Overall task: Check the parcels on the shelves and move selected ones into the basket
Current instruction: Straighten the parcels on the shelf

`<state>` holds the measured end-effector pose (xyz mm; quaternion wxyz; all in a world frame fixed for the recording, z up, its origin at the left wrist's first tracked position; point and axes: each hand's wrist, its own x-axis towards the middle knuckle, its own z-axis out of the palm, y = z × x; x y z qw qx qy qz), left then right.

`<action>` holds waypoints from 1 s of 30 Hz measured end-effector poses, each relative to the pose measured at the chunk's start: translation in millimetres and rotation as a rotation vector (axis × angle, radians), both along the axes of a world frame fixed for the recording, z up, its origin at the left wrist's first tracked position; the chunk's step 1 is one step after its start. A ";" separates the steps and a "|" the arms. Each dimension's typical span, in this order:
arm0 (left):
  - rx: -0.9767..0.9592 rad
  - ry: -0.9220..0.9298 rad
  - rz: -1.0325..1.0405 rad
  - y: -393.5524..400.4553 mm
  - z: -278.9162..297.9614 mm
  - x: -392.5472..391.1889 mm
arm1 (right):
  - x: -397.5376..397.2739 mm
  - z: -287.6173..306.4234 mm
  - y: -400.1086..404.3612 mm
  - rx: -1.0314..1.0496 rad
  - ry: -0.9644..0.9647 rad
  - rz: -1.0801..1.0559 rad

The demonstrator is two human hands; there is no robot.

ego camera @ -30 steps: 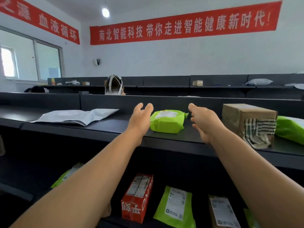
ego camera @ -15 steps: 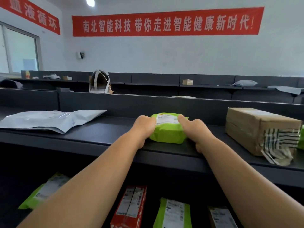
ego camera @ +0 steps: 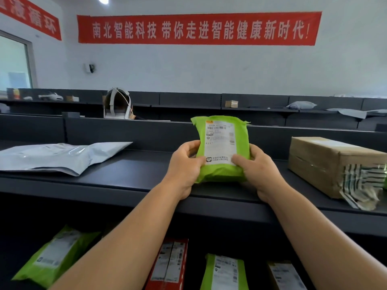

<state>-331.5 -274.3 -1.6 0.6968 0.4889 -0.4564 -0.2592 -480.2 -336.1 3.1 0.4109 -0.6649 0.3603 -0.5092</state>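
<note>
**Operator:** Both hands are on the green parcel (ego camera: 222, 149). Left hand (ego camera: 184, 166) grips its lower left edge, thumb laid across the front beside the label; right hand (ego camera: 256, 170) grips the lower right edge, thumb pressed on the label's bottom corner.

**Colleague:** Where does the parcel sit in the frame?

**Operator:** Just right of centre. I see it tipped up nearly upright, its white shipping label (ego camera: 219, 141) facing me, barcode at the top. Its lower edge is close over the top shelf (ego camera: 136, 174); whether it touches the shelf I cannot tell, since my hands cover that part.

**Colleague:** What else lies on that shelf?

**Operator:** At left, a flat grey mailer bag (ego camera: 60, 155), well apart from my hands. At the right edge, a brown cardboard box (ego camera: 333, 162) with striped tape at its near end.

**Colleague:** And lower down?

**Operator:** On the lower shelf along the bottom of the frame I see a second green bag (ego camera: 54, 256) at lower left, a red box (ego camera: 169, 264) between my forearms, a third green bag (ego camera: 224, 273) to its right, and a brown parcel (ego camera: 284, 277) beside that, all with labels up.

**Colleague:** Background?

**Operator:** A person's head (ego camera: 118, 104) wearing straps shows behind the shelf's back panel, and a red banner (ego camera: 199, 28) crosses the far wall.
</note>
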 end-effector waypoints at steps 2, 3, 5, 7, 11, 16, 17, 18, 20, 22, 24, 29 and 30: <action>-0.044 0.006 -0.022 2.5 0.5 -1.1 | 0.2 -1.5 -1.0 -0.005 -0.068 0.021; -0.063 0.012 -0.035 3.5 0.7 -1.4 | 0.0 -1.7 -1.0 -0.009 -0.102 0.034; -0.091 0.026 -0.061 6.2 1.3 -2.3 | -0.7 -1.5 -0.4 -0.017 -0.158 0.050; -0.115 0.035 -0.080 7.9 1.3 -2.9 | -1.6 -1.7 0.0 -0.019 -0.196 0.063; -0.142 0.024 -0.094 8.0 0.3 -2.8 | -2.3 -3.2 -0.7 -0.025 -0.235 0.082; -0.132 0.010 -0.092 8.3 -0.4 -3.5 | -3.3 -3.2 -0.2 -0.029 -0.250 0.079; -0.122 0.012 -0.091 8.1 -0.1 -3.5 | -3.2 -3.2 -0.5 -0.026 -0.246 0.077; -0.103 0.005 -0.081 6.9 0.3 -2.7 | -3.1 -3.0 -0.5 -0.021 -0.234 0.070; -0.048 -0.038 -0.056 2.6 1.1 -0.1 | -3.1 -1.3 -2.3 -0.009 -0.168 0.025; 0.038 -0.142 -0.023 -1.4 3.3 0.4 | -2.7 0.7 -4.9 -0.006 -0.065 -0.053; 0.135 -0.235 -0.005 -4.1 6.7 -1.3 | -0.9 2.6 -5.8 0.002 0.053 -0.104; 0.321 -0.283 0.063 -11.0 11.2 -4.3 | 1.0 9.9 3.4 0.057 0.251 -0.152; 0.332 -0.292 0.071 -9.6 13.0 -6.0 | 0.5 10.7 4.6 0.065 0.258 -0.166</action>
